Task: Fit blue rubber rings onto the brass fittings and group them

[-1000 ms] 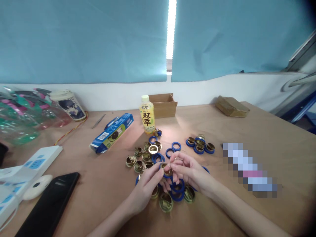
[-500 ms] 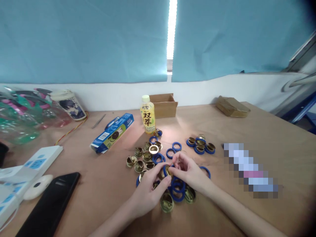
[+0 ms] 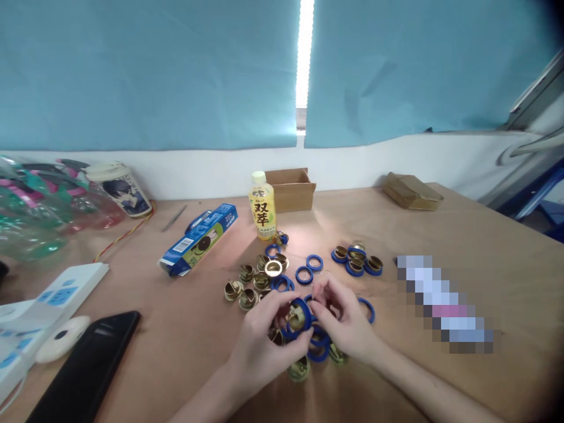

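Between the thumb and fingers of my left hand (image 3: 264,338) is a round brass-coloured metal fitting (image 3: 295,317), tilted up with a blue ring around its edge. My right hand (image 3: 346,320) is closed in a pinch just to the right of it; what its fingertips hold, if anything, is hidden. Loose blue rings (image 3: 304,274) lie beyond and beneath my hands. A group of bare brass fittings (image 3: 247,298) lies to the left. Farther right, several fittings with blue rings (image 3: 356,267) sit together on the table.
Behind the parts stand a yellow drink bottle (image 3: 263,214) and an open cardboard box (image 3: 293,197). A blue carton (image 3: 198,239), a black phone (image 3: 94,364) and a white power strip (image 3: 83,279) lie left. A brown package (image 3: 412,191) and a pixelated object (image 3: 440,302) lie right.
My right fingers have drawn back a little to the right from the fitting. In my left hand the fitting has turned, so its hollow brass side now faces me.
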Demonstrator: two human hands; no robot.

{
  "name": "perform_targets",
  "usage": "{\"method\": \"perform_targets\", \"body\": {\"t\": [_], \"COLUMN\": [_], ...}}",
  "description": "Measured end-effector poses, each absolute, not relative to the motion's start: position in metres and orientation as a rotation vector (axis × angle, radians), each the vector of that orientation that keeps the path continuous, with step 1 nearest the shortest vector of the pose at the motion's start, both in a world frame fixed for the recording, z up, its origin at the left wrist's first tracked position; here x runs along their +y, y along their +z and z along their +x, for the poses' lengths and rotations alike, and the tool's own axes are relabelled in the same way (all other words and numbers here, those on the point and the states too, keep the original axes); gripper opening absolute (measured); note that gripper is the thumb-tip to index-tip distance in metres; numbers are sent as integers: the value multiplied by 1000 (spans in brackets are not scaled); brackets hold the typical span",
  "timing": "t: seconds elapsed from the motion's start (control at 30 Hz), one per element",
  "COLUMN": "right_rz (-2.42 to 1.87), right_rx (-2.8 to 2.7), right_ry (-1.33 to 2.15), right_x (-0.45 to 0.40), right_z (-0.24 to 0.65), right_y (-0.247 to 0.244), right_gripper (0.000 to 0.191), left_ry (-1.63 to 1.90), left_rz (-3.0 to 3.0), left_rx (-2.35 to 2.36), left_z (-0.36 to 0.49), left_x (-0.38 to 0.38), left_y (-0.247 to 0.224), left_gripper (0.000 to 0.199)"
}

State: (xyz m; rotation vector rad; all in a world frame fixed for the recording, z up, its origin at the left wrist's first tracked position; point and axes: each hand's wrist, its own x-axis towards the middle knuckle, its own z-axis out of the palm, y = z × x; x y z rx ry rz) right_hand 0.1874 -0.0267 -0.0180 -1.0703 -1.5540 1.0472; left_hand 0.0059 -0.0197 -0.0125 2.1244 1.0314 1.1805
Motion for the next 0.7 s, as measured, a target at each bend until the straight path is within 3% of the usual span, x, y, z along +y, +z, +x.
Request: {"method": "perform_targets", "body": {"t": [0.2, 0.37, 0.53, 0.7], "right_rz": [-950, -880, -1029, -1456], "right_rx": [-1982, -2078, -1965, -1657], "right_ry": [464, 236, 179, 211], "right_x": [-36, -30, -18, 2], "right_z": [187, 188, 200, 227], "right_y": [-15, -18, -11, -2], "right_gripper": [27, 12, 11, 12], "left_ry": [1176, 1102, 1090, 1078], "left_rz": [2297, 2338, 2313, 2299], "left_rx": [1067, 1063, 1072, 1006], "left_z": [4, 2, 5, 5], "left_x": [-21, -21, -19, -20], "left_y": [-18, -27, -25, -19], "left_gripper": [47, 50, 51, 29]}}
